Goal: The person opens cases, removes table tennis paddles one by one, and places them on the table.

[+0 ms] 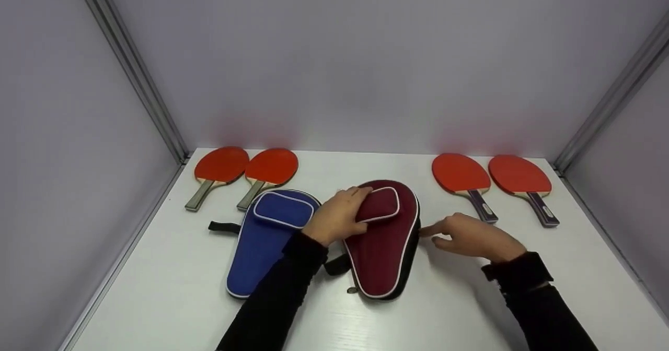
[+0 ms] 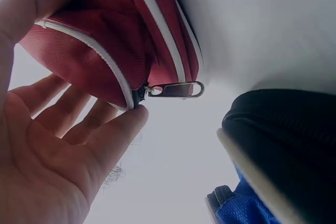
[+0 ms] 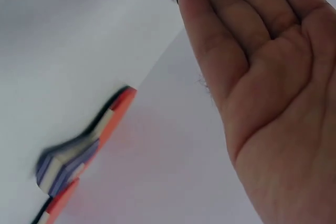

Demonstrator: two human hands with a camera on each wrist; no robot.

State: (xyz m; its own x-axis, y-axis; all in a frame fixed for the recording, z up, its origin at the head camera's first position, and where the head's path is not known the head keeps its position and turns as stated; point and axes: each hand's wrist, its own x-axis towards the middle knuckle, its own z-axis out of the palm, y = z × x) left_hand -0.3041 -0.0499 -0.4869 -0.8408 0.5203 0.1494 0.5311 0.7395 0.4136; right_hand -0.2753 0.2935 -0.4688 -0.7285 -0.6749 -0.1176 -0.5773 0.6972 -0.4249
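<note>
A maroon table tennis bat case with white piping lies on the white table. My left hand grips its small front pocket, thumb on one side and fingers on the other. In the left wrist view, a metal zip pull hangs by the little fingertip. My right hand is at the case's right side, an outstretched finger touching the black side wall and the thumb apart below. To the left lies a blue bat case, partly behind my left forearm.
Two red bats with pale handles, one beside the other, lie at the back left. Two red bats with dark handles lie at the back right. A black strap sticks out left of the blue case. Grey walls surround the table.
</note>
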